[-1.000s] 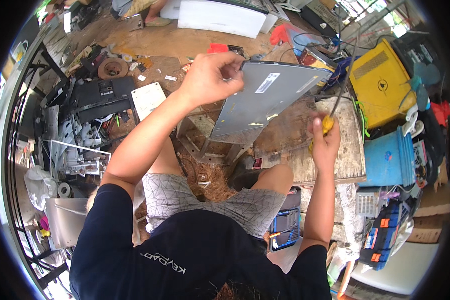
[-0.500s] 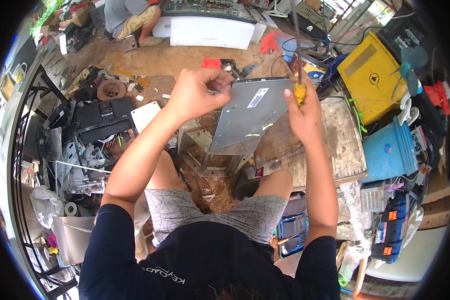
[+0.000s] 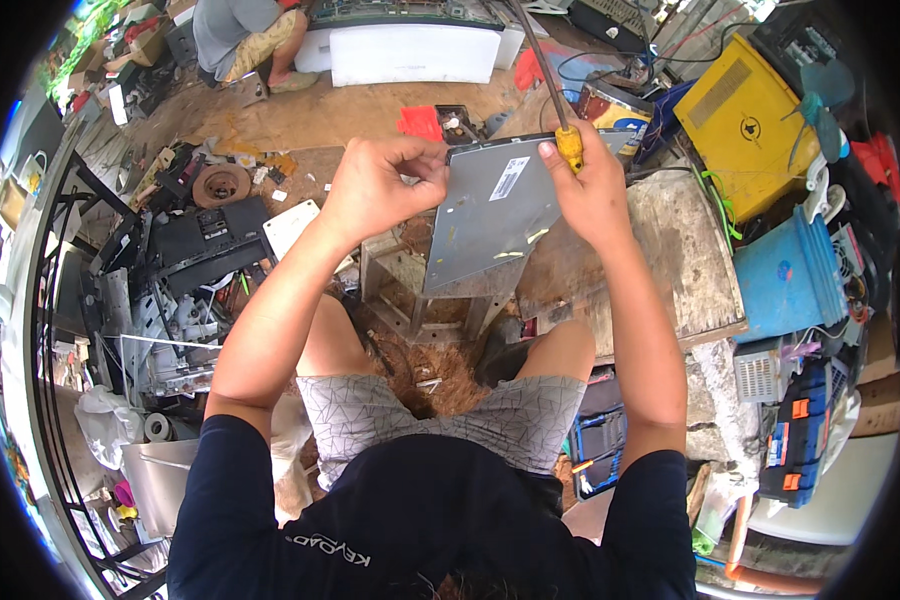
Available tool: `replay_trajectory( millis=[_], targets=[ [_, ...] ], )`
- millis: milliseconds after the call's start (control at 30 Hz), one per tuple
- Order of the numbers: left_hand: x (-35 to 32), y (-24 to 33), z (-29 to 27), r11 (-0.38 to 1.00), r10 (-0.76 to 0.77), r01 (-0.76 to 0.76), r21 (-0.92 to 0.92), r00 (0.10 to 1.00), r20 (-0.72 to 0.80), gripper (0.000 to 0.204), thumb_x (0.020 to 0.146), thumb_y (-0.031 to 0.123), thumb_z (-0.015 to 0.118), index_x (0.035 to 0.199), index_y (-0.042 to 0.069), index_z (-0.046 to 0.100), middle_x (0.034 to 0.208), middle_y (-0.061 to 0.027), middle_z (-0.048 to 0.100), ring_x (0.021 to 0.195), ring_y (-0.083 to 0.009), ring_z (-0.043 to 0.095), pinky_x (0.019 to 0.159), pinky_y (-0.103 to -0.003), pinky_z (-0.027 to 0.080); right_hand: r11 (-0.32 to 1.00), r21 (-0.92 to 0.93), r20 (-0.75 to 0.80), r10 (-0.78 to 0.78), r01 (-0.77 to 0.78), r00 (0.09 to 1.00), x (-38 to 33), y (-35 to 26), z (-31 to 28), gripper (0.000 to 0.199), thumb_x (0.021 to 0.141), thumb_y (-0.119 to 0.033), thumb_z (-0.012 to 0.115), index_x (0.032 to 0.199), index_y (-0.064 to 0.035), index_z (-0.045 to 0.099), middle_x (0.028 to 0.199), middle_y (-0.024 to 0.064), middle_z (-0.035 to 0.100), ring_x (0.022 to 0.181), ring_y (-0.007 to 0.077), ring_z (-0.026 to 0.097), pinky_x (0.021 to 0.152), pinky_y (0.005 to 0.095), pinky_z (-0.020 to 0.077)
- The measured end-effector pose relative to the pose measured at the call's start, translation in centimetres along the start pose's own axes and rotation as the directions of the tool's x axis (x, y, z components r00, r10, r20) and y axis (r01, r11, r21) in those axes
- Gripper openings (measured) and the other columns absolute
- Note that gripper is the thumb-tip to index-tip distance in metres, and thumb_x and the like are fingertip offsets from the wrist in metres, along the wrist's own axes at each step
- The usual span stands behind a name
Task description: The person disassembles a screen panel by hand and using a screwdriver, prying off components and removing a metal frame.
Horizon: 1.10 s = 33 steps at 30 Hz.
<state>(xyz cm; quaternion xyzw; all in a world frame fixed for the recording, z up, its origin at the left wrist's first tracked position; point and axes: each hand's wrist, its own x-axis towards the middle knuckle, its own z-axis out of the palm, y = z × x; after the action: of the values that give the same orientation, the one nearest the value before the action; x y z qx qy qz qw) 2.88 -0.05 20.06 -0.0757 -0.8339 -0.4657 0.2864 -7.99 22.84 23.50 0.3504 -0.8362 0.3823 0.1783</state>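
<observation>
A thin grey rectangular panel (image 3: 475,230) with a white label and bits of yellowish tape is held up tilted in front of me. My left hand (image 3: 390,190) pinches at its upper left corner, with thumb and fingertips closed together. In my right hand (image 3: 595,195) is a screwdriver (image 3: 569,148) with a yellow handle, its long dark shaft pointing up and away. That same hand is against the panel's right side; the fingers behind it are hidden. Below the panel stands a worn open-framed stand (image 3: 410,315), between my knees.
A worn wooden board (image 3: 670,270) lies to the right, near a blue bucket (image 3: 780,275) and a yellow case (image 3: 745,140). Scrap electronics (image 3: 205,235) crowd the left. Far off, another person (image 3: 255,40) squats beside a white foam block (image 3: 410,55). A tool case (image 3: 597,440) sits by my right thigh.
Both hands and the panel have shifted slightly left and up in the picture. The screwdriver's shaft now leans further left. My view has turned a little as well.
</observation>
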Motion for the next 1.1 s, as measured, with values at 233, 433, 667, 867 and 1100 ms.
replay_trajectory(
  millis=[233,433,667,867,1100],
  targets=[
    [0.5,0.6,-0.1,0.991,0.083,-0.081,0.109,0.997,-0.01,0.014,0.078,0.005,0.07,0.091,-0.002,0.07,0.076,-0.0076,0.072,0.075,-0.0134,0.072,0.069,-0.027,0.056,1.0,-0.029,-0.019,-0.008,0.008,1.0,0.1,0.8,0.2,0.039,0.092,-0.03,0.064,0.118,-0.0022,0.057,0.1,0.0219,0.066,0.094,0.0398,0.064,0.082,0.0441,0.0499],
    [0.5,1.7,1.2,0.954,0.126,-0.084,0.286,0.983,-0.132,0.016,0.072,0.006,0.067,0.087,-0.001,0.07,0.073,-0.0115,0.07,0.072,-0.0195,0.073,0.068,-0.028,0.055,1.0,-0.026,-0.012,0.014,-0.014,1.0,0.1,0.6,0.2,0.042,0.091,-0.03,0.064,0.121,-0.0018,0.056,0.1,0.0224,0.066,0.095,0.04,0.064,0.082,0.0442,0.0504],
    [0.7,1.8,1.6,0.928,0.145,-0.083,0.362,0.978,-0.147,0.022,0.069,0.007,0.062,0.089,0.0,0.07,0.07,-0.0138,0.068,0.064,-0.0262,0.069,0.063,-0.031,0.054,1.0,-0.018,0.001,0.019,-0.019,1.0,0.5,0.7,0.3,0.042,0.091,-0.028,0.064,0.121,0.0004,0.056,0.104,0.023,0.066,0.098,0.0397,0.064,0.086,0.0435,0.0498],
    [1.4,1.7,0.7,0.937,0.15,-0.137,0.32,0.989,-0.016,0.025,0.069,0.006,0.06,0.092,0.001,0.069,0.068,-0.0147,0.066,0.061,-0.0291,0.067,0.061,-0.034,0.053,0.989,-0.017,-0.073,-0.147,0.146,0.986,0.9,2.4,0.8,0.04,0.089,-0.025,0.066,0.119,0.0008,0.058,0.12,0.0197,0.059,0.109,0.0365,0.059,0.095,0.0398,0.0462],
    [1.9,1.5,0.5,0.95,0.112,-0.115,0.289,0.993,0.025,0.026,0.069,0.004,0.057,0.092,0.001,0.068,0.069,-0.0166,0.066,0.061,-0.0323,0.066,0.061,-0.035,0.053,0.989,0.014,-0.012,-0.144,0.145,0.989,1.8,2.9,0.6,0.033,0.088,-0.023,0.068,0.113,-0.0021,0.06,0.117,0.0156,0.057,0.109,0.0348,0.058,0.096,0.0386,0.0453]
  ],
)
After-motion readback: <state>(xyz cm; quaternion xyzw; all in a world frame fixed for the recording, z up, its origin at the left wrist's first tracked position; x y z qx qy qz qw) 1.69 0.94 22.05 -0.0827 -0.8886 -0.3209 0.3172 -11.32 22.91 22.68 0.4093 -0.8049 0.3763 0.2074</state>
